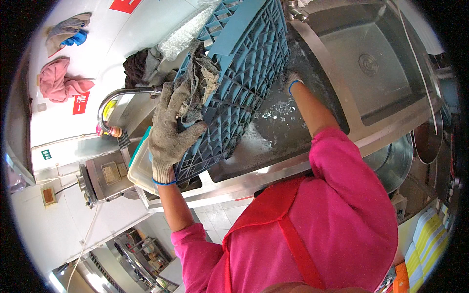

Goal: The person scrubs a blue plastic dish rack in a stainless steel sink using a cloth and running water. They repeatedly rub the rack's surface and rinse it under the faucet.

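Note:
A blue plastic lattice crate [242,77] stands tilted on its side over a steel sink basin with sudsy water [285,113]. My left hand [172,124], in a dirty grey knit glove, grips a wet grey rag [199,80] against the crate's upper left edge. My right hand [293,82], gloved as well, is at the crate's lower right side, by the water; its fingers are mostly hidden, so its hold cannot be told.
A second steel basin [366,66] lies to the right, a faucet [295,13] between the two at the back. A curved spout [106,106] and a lidded plastic container [141,164] are at the left. Cloths, including a pink one [58,80], hang on the wall. A metal pot [395,164] stands at right.

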